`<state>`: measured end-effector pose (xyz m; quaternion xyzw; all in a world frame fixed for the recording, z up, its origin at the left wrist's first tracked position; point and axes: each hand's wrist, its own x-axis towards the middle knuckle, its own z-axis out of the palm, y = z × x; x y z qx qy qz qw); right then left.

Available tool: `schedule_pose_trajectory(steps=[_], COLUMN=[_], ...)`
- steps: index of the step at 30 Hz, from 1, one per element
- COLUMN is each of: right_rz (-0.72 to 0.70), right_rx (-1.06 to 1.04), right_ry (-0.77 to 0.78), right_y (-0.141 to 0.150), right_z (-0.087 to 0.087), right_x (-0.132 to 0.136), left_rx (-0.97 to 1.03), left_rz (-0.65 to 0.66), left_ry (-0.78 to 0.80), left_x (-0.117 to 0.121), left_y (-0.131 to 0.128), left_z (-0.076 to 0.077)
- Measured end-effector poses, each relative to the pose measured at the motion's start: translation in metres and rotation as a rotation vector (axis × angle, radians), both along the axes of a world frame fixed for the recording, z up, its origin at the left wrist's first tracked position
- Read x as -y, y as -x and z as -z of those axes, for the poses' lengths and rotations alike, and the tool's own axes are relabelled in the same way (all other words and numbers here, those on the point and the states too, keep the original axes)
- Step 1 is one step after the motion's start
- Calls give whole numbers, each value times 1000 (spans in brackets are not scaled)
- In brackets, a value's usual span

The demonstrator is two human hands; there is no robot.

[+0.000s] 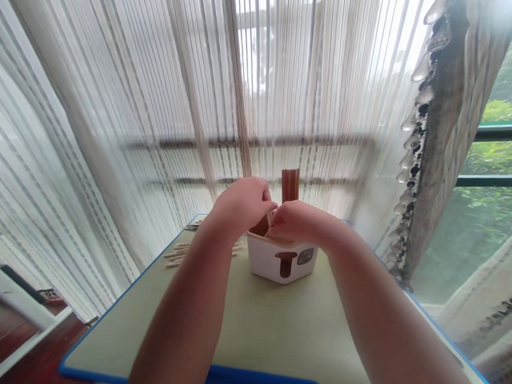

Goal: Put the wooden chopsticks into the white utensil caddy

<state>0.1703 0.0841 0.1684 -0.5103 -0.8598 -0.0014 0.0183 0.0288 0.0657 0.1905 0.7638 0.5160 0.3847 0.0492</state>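
Note:
A white holder box (266, 262) with a dark T-shaped cutout stands upright on the table. Both my hands are over its rim. My left hand (244, 201), at the back left of the box, is closed around pale chopsticks (269, 217) that slant down into it. My right hand (297, 220) has its fingers curled at the lower part of the same chopsticks; its fingertips are partly hidden. Brown chopsticks (290, 185) rise upright in a bundle behind my right hand. Several loose pale chopsticks (178, 255) lie on the tabletop left of the box, partly behind my left forearm.
The pale table (272, 327) has a blue edge, and a blue object (261, 381) sits at its near side. Sheer striped curtains (179, 88) hang just behind the table. A window (492, 166) is at the right, a white frame (29, 310) at the left.

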Motion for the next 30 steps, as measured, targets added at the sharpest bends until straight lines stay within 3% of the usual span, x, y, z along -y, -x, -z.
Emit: schedule_pose_trajectory(steps=[6, 9, 16, 20, 25, 30], right_rz=[-66, -61, -32, -64, -96, -81], right_rx=[-76, -83, -72, -114, -97, -51], right_ry=[22, 44, 87, 100, 93, 127], right_y=[-4, -6, -11, -13, -15, -15], right_z=[3, 4, -4, -3, -3, -4], right_x=[-6, -5, 10, 10, 14, 18], left_rx=[427, 490, 213, 202, 338, 196], left_rz=[131, 164, 25, 60, 114, 46], left_ry=[251, 307, 74, -35, 105, -4], left_x=[-7, -3, -1, -2, 2, 8], left_y=[12, 13, 6, 9, 11, 3], left_z=[0, -2, -3, 1, 4, -1])
